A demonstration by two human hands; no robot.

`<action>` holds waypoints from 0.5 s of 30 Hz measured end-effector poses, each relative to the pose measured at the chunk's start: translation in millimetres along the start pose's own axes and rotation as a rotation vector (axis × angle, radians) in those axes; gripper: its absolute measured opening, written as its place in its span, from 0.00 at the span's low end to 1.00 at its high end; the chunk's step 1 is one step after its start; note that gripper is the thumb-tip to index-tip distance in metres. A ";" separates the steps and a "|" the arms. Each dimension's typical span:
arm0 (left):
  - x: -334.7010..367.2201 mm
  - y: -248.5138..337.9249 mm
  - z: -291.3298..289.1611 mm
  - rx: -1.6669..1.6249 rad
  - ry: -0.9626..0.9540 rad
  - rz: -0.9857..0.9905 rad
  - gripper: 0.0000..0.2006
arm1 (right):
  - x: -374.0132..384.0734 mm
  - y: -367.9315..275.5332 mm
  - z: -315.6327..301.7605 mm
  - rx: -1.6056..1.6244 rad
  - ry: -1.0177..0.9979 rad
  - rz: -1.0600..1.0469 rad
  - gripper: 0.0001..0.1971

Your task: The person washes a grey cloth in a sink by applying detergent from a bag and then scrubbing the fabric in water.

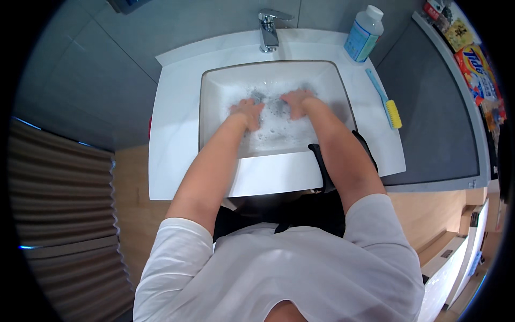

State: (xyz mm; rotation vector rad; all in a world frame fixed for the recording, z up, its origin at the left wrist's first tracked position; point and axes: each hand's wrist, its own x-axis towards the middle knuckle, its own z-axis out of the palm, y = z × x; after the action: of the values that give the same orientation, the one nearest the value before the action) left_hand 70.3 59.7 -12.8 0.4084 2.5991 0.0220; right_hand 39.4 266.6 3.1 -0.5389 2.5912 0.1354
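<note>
Both my hands are in the white sink basin [214, 80], which holds sudsy water [276, 129]. My left hand [248, 112] is on the left side with its fingers spread, partly in the foam. To its right, my right hand [296, 102] has its fingers apart, pointing toward the middle. Neither hand visibly grips anything. Greyish patches show through the bubbles between and behind the hands; I cannot make out what they are. A chrome faucet [268, 37] stands behind the basin. Under my right forearm, a black cloth or strap [320, 166] hangs over the front edge.
On the right of the white countertop [171, 129] lie a blue-handled brush with yellow bristles [393, 114] and a clear, white-capped bottle [365, 35]. A grey-topped surface [429, 118] adjoins at right, with packages [477, 70] along its far side. A pleated brown curtain [64, 198] hangs left.
</note>
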 end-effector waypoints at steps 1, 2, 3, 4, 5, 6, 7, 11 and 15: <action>1.0 -1.9 1.3 0.002 0.005 -0.002 0.47 | 0.3 -2.1 -1.2 0.002 -0.027 -0.001 0.47; 0.5 -2.6 1.6 -0.006 0.009 0.033 0.43 | 0.6 -3.2 -1.7 0.004 -0.057 -0.001 0.46; 0.4 -3.8 1.5 -0.013 0.013 0.067 0.41 | 0.4 -4.1 -1.8 0.002 -0.054 -0.002 0.46; 1.0 -4.7 0.5 -0.013 0.017 0.064 0.41 | -0.2 -5.3 -1.3 0.043 -0.050 -0.025 0.42; -2.0 -0.4 -5.1 -0.039 -0.017 0.094 0.37 | 0.3 -3.5 0.7 0.086 -0.048 -0.044 0.37; -4.3 2.9 -8.8 -0.066 -0.051 0.124 0.34 | 2.1 -1.5 1.3 0.086 -0.046 -0.041 0.37; -4.8 4.6 -9.7 -0.065 -0.049 0.127 0.34 | 4.4 0.3 1.7 0.121 -0.096 -0.045 0.34; -4.9 5.8 -12.0 -0.260 -0.068 0.124 0.30 | 12.1 3.5 11.7 0.288 -0.096 -0.061 0.26; 7.2 -5.6 -1.7 -0.469 -0.074 0.085 0.31 | 6.4 -1.4 0.7 0.289 -0.159 -0.080 0.26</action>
State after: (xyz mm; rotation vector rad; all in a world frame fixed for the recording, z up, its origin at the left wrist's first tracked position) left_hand 61.9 56.5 -15.2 0.3368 2.4001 0.6199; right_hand 35.1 263.2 -0.6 -0.5021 2.3749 -0.2121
